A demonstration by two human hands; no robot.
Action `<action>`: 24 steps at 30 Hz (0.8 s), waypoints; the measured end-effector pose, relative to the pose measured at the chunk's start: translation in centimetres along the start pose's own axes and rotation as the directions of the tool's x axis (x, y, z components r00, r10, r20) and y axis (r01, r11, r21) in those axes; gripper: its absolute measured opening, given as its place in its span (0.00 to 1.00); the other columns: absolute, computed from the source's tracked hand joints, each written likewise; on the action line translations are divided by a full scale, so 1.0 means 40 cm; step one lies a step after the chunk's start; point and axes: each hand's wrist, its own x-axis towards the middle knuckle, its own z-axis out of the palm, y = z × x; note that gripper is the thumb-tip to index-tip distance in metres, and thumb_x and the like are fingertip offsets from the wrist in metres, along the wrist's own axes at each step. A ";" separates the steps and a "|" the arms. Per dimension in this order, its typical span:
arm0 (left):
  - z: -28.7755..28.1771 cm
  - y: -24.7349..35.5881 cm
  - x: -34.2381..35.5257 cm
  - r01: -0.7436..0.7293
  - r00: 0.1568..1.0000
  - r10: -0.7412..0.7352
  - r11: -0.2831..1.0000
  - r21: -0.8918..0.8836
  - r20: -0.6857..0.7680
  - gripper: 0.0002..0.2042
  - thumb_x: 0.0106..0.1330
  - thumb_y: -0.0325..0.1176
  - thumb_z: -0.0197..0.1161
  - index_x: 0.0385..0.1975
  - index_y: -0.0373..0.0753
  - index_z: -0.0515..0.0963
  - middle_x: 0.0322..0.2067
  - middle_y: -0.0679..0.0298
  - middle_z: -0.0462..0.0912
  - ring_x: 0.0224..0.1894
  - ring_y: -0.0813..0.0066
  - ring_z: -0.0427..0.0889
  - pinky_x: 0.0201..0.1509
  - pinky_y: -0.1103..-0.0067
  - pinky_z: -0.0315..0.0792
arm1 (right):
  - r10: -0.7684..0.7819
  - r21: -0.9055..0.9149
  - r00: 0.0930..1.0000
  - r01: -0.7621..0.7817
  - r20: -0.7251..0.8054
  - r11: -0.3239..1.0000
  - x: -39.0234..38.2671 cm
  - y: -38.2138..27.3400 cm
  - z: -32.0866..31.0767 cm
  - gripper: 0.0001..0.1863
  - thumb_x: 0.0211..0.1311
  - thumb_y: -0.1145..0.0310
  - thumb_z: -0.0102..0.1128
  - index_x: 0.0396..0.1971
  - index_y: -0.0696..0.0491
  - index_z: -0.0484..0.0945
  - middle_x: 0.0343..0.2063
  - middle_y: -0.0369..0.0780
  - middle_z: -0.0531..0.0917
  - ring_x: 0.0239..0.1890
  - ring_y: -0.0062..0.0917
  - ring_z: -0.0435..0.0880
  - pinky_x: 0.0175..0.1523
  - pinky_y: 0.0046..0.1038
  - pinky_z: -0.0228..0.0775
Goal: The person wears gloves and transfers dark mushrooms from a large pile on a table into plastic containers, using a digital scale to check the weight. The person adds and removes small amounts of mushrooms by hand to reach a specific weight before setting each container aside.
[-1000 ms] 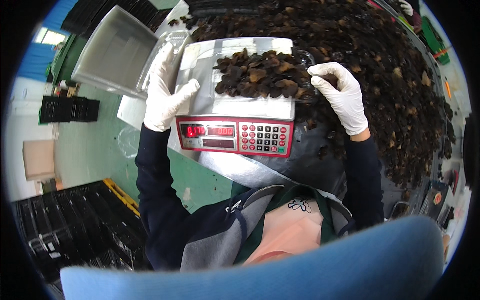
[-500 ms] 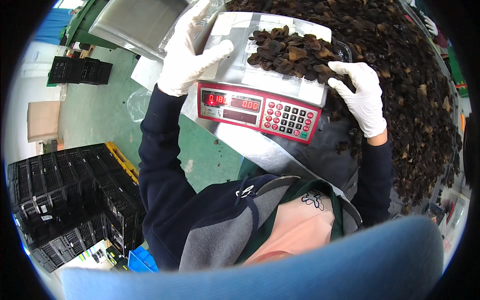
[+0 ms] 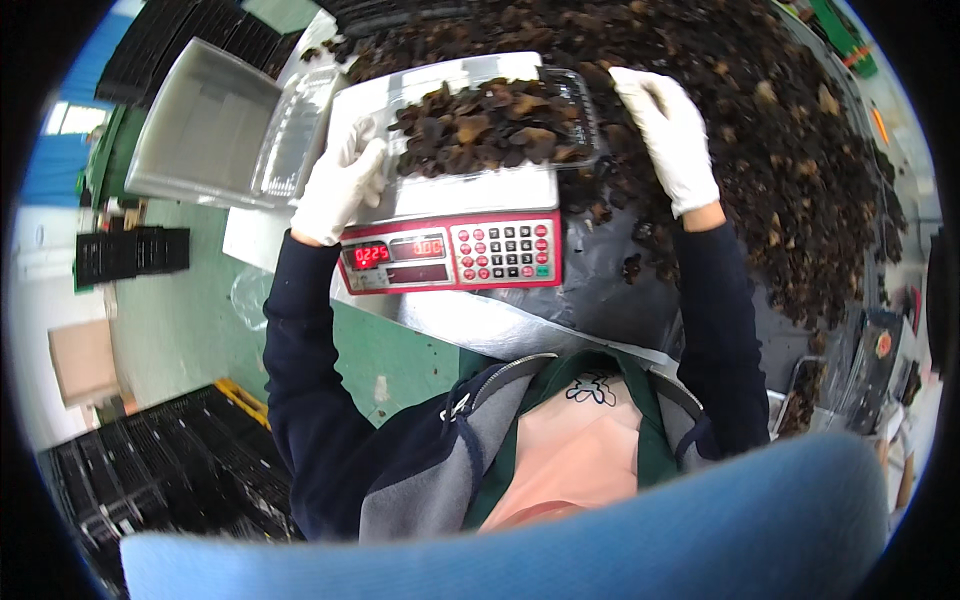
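Scale [image 3: 450, 197] is showing red lit digits in its left window [image 3: 371, 254] and right window [image 3: 427, 248]. Keypad [image 3: 504, 252] is carrying digits on black keys [image 3: 511, 246]; marks on red keys [image 3: 466, 250] are looking too small.

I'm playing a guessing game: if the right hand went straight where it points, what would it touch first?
The right hand would probably touch the heap of dark pieces, though its height is unclear.

Near the left edge of the bench [image 3: 470, 322], a red-fronted scale [image 3: 505, 250] bears a clear tray [image 3: 580, 106] of dark pieces [image 3: 480, 128], between gloved left hand [image 3: 340, 188] and right hand [image 3: 668, 138].
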 end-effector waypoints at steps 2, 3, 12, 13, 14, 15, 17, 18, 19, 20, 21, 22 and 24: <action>0.017 0.026 -0.005 0.020 0.996 -0.017 0.999 -0.027 0.090 0.29 0.74 0.36 0.63 0.71 0.34 0.63 0.33 0.68 0.78 0.19 0.88 0.73 0.20 0.90 0.68 | 0.264 0.182 0.941 -0.303 0.210 0.935 0.001 0.015 0.014 0.20 0.70 0.55 0.64 0.52 0.55 0.83 0.40 0.38 0.87 0.42 0.22 0.84 0.50 0.24 0.75; 0.025 0.039 -0.010 0.019 0.994 -0.019 1.000 0.004 0.106 0.29 0.74 0.35 0.62 0.71 0.34 0.64 0.33 0.68 0.78 0.19 0.87 0.74 0.20 0.90 0.68 | 0.391 0.186 0.845 -0.478 0.365 0.858 -0.001 -0.012 0.018 0.22 0.70 0.54 0.64 0.53 0.55 0.82 0.39 0.39 0.87 0.41 0.22 0.83 0.49 0.25 0.75; 0.209 0.118 -0.119 -0.027 0.987 0.041 0.996 -0.088 0.155 0.29 0.71 0.24 0.61 0.72 0.32 0.61 0.30 0.63 0.82 0.19 0.83 0.78 0.21 0.86 0.74 | 0.298 0.307 0.947 -0.321 0.122 0.896 -0.194 0.026 -0.134 0.19 0.68 0.69 0.65 0.58 0.56 0.81 0.24 0.31 0.78 0.25 0.11 0.75 0.32 0.18 0.70; 0.239 0.116 -0.146 -0.017 0.982 0.048 0.985 -0.171 0.180 0.29 0.70 0.22 0.59 0.71 0.31 0.61 0.31 0.64 0.80 0.20 0.83 0.78 0.21 0.86 0.74 | 0.308 0.210 0.948 -0.318 0.080 0.925 -0.240 0.002 -0.176 0.20 0.68 0.69 0.65 0.58 0.55 0.80 0.23 0.30 0.77 0.24 0.10 0.74 0.32 0.18 0.69; 0.284 0.124 -0.173 -0.032 0.978 0.069 0.982 -0.188 0.197 0.30 0.70 0.21 0.59 0.71 0.31 0.60 0.31 0.65 0.79 0.20 0.83 0.78 0.21 0.86 0.74 | 0.335 0.187 0.942 -0.336 0.037 0.923 -0.290 0.001 -0.219 0.20 0.68 0.70 0.65 0.59 0.55 0.80 0.23 0.29 0.76 0.24 0.10 0.73 0.32 0.18 0.68; 0.326 0.132 -0.188 -0.045 0.972 0.090 0.978 -0.204 0.219 0.30 0.69 0.20 0.59 0.71 0.31 0.60 0.30 0.66 0.78 0.20 0.83 0.78 0.21 0.86 0.74 | 0.363 0.165 0.932 -0.356 -0.010 0.920 -0.342 0.000 -0.263 0.20 0.68 0.70 0.65 0.59 0.54 0.80 0.22 0.28 0.75 0.24 0.09 0.72 0.32 0.18 0.68; 0.411 0.153 -0.213 0.038 0.918 0.049 0.977 -0.210 0.393 0.33 0.71 0.21 0.59 0.75 0.35 0.55 0.34 0.65 0.79 0.21 0.81 0.80 0.22 0.85 0.76 | 0.455 0.190 0.885 -0.433 -0.095 0.881 -0.460 -0.014 -0.356 0.21 0.68 0.71 0.64 0.61 0.53 0.80 0.22 0.26 0.73 0.25 0.08 0.70 0.32 0.17 0.66; 0.462 0.152 -0.225 0.048 0.903 0.045 0.978 -0.203 0.428 0.33 0.71 0.21 0.59 0.75 0.36 0.56 0.32 0.66 0.77 0.21 0.81 0.80 0.22 0.85 0.75 | 0.497 0.201 0.854 -0.466 -0.152 0.862 -0.522 -0.015 -0.395 0.21 0.69 0.71 0.64 0.61 0.53 0.80 0.22 0.26 0.73 0.25 0.07 0.70 0.32 0.17 0.66; 0.517 0.147 -0.226 0.056 0.881 0.045 0.979 -0.197 0.471 0.33 0.71 0.21 0.59 0.75 0.37 0.56 0.31 0.67 0.76 0.21 0.81 0.80 0.22 0.86 0.75 | 0.536 0.210 0.815 -0.498 -0.219 0.842 -0.586 -0.017 -0.431 0.21 0.69 0.71 0.64 0.61 0.53 0.79 0.22 0.25 0.73 0.25 0.07 0.69 0.32 0.16 0.66; 0.570 0.150 -0.231 0.046 0.846 0.058 0.982 -0.181 0.531 0.33 0.71 0.22 0.60 0.75 0.38 0.56 0.30 0.69 0.75 0.20 0.82 0.79 0.22 0.86 0.75 | 0.592 0.243 0.761 -0.541 -0.266 0.805 -0.645 -0.021 -0.461 0.21 0.69 0.72 0.64 0.61 0.54 0.79 0.23 0.24 0.73 0.26 0.07 0.69 0.33 0.16 0.65; 0.626 0.150 -0.236 0.054 0.808 0.049 0.986 -0.156 0.587 0.33 0.71 0.21 0.59 0.75 0.38 0.56 0.30 0.70 0.74 0.20 0.84 0.77 0.22 0.87 0.74 | 0.606 0.209 0.728 -0.570 -0.319 0.795 -0.707 -0.024 -0.496 0.21 0.69 0.72 0.64 0.61 0.54 0.79 0.23 0.24 0.74 0.26 0.06 0.69 0.33 0.15 0.65; 0.677 0.140 -0.231 0.062 0.755 0.056 0.986 -0.157 0.653 0.33 0.71 0.20 0.59 0.75 0.38 0.56 0.30 0.71 0.74 0.20 0.85 0.76 0.23 0.88 0.74 | 0.642 0.292 0.684 -0.572 -0.346 0.767 -0.764 -0.028 -0.517 0.21 0.70 0.72 0.63 0.61 0.55 0.78 0.24 0.24 0.74 0.26 0.06 0.69 0.33 0.14 0.65; 0.783 0.115 -0.237 0.046 0.678 0.040 0.994 -0.097 0.734 0.33 0.71 0.19 0.58 0.75 0.37 0.56 0.29 0.71 0.72 0.19 0.88 0.74 0.23 0.89 0.74 | 0.712 0.385 0.587 -0.599 -0.386 0.702 -0.862 -0.043 -0.554 0.21 0.71 0.72 0.61 0.62 0.56 0.77 0.25 0.25 0.76 0.25 0.06 0.70 0.32 0.14 0.65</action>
